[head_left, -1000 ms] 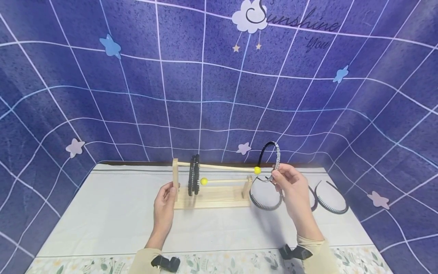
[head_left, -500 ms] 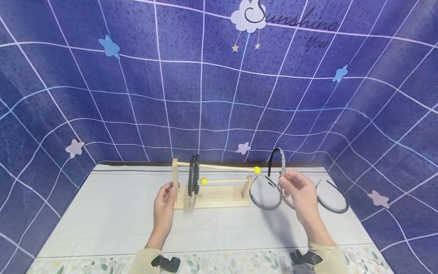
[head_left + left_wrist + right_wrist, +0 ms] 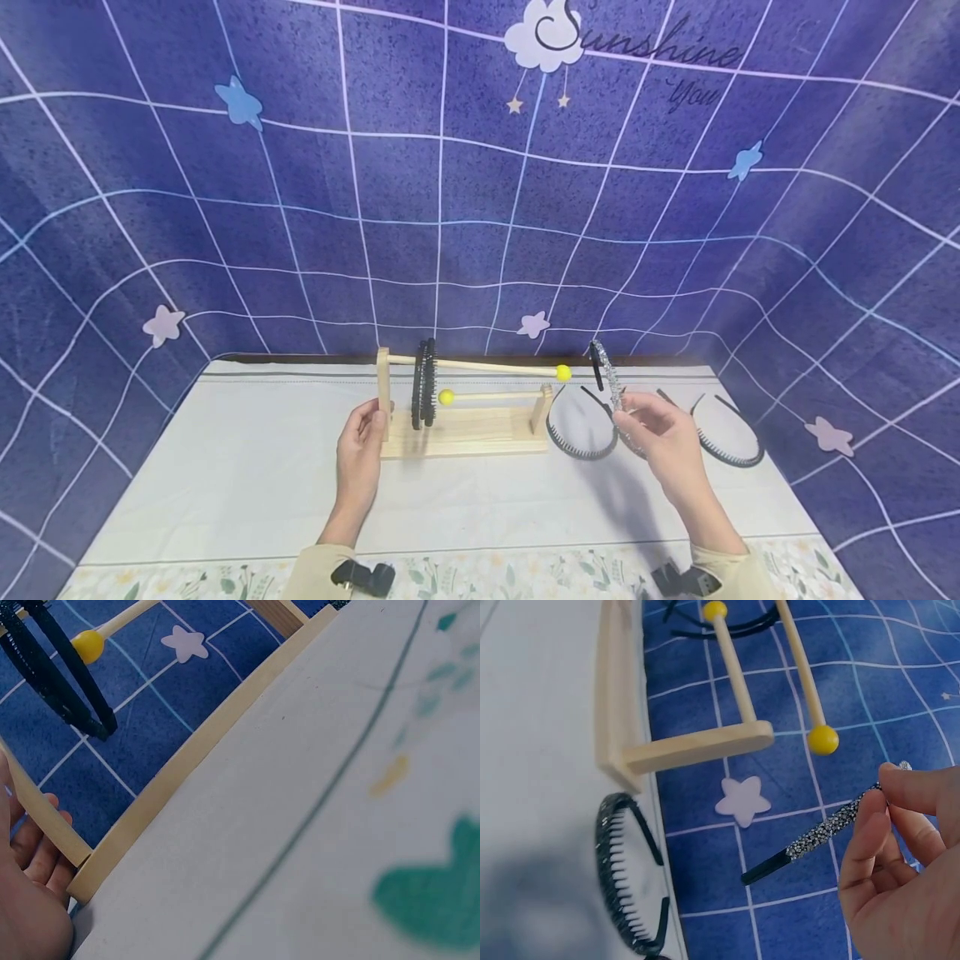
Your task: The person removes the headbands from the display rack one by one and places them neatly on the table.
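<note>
My right hand point(image 3: 663, 437) pinches a headband point(image 3: 611, 382) covered in silver glitter, with a black end. It is held above the table, right of the wooden headband stand point(image 3: 465, 437), and appears nearly edge-on. In the right wrist view, thumb and fingertips meet on the glittery band point(image 3: 825, 831). My left hand point(image 3: 358, 458) grips the left upright point(image 3: 384, 392) of the stand, fingers behind it in the left wrist view. Black toothed headbands point(image 3: 424, 383) hang on the upper rod, which ends in a yellow ball point(image 3: 563, 372). A lower rod has another yellow ball point(image 3: 446, 397).
On the white cloth right of the stand lies a black toothed headband point(image 3: 581, 455). Another headband point(image 3: 731, 460) lies farther right, and one between them is partly hidden by my right hand. A blue gridded curtain point(image 3: 480, 208) rises behind the table.
My right hand has moved right and down with the glitter headband, away from the upper rod's ball. The headband has turned from a wide loop to nearly edge-on. My left hand stays put.
</note>
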`<control>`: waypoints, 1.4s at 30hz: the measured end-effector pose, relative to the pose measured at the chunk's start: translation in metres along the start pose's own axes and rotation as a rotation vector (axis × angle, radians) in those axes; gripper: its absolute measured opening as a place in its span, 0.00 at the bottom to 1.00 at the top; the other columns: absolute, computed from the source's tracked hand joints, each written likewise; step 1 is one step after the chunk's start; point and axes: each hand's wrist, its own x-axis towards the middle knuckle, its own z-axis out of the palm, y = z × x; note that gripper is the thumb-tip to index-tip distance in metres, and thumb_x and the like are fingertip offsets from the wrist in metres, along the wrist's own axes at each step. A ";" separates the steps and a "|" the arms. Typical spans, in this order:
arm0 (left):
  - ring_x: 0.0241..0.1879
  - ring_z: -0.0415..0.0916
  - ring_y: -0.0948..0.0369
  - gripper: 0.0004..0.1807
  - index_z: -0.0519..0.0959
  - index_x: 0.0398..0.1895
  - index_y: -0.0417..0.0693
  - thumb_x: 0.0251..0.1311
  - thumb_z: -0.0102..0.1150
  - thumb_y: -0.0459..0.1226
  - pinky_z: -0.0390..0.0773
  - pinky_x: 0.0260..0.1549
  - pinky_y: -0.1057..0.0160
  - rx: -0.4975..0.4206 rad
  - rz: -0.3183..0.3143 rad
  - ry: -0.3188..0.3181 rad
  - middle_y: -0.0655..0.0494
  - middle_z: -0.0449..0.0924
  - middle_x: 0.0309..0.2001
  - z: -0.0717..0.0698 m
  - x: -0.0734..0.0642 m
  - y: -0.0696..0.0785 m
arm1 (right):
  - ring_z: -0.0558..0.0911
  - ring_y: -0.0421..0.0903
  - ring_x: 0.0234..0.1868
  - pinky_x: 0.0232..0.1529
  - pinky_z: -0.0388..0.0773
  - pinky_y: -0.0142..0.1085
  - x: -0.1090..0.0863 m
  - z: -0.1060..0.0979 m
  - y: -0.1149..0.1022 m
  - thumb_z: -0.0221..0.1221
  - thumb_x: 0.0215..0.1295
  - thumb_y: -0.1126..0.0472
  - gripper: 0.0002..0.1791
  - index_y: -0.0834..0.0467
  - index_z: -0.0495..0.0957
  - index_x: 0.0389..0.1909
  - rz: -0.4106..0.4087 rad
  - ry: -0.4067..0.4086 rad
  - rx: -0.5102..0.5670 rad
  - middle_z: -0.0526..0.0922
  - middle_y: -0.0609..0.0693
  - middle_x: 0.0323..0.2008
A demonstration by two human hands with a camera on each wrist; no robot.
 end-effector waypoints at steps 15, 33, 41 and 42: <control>0.64 0.75 0.81 0.29 0.71 0.77 0.40 0.89 0.49 0.52 0.73 0.67 0.81 0.017 -0.007 0.009 0.42 0.81 0.72 -0.001 0.000 0.000 | 0.86 0.37 0.35 0.27 0.85 0.30 -0.013 -0.014 0.039 0.74 0.63 0.77 0.13 0.65 0.89 0.47 -0.272 -0.036 -0.157 0.90 0.38 0.46; 0.63 0.75 0.82 0.29 0.71 0.77 0.39 0.90 0.49 0.51 0.74 0.66 0.81 0.007 0.000 0.013 0.40 0.80 0.72 0.001 0.000 -0.001 | 0.85 0.39 0.45 0.34 0.86 0.30 -0.027 -0.029 0.058 0.72 0.60 0.82 0.20 0.59 0.91 0.47 -0.427 -0.202 -0.147 0.88 0.54 0.48; 0.69 0.76 0.72 0.29 0.72 0.77 0.40 0.89 0.49 0.52 0.73 0.67 0.81 0.019 -0.006 0.016 0.41 0.81 0.72 0.001 -0.001 0.001 | 0.84 0.39 0.45 0.35 0.86 0.30 -0.037 -0.038 0.067 0.73 0.58 0.82 0.23 0.55 0.91 0.48 -0.462 -0.242 -0.208 0.86 0.57 0.52; 0.71 0.77 0.67 0.29 0.71 0.78 0.40 0.89 0.49 0.52 0.73 0.67 0.81 0.023 -0.008 0.013 0.42 0.80 0.73 0.001 0.000 0.001 | 0.84 0.38 0.45 0.36 0.86 0.30 -0.038 -0.039 0.069 0.73 0.58 0.82 0.24 0.55 0.91 0.49 -0.472 -0.248 -0.213 0.86 0.56 0.52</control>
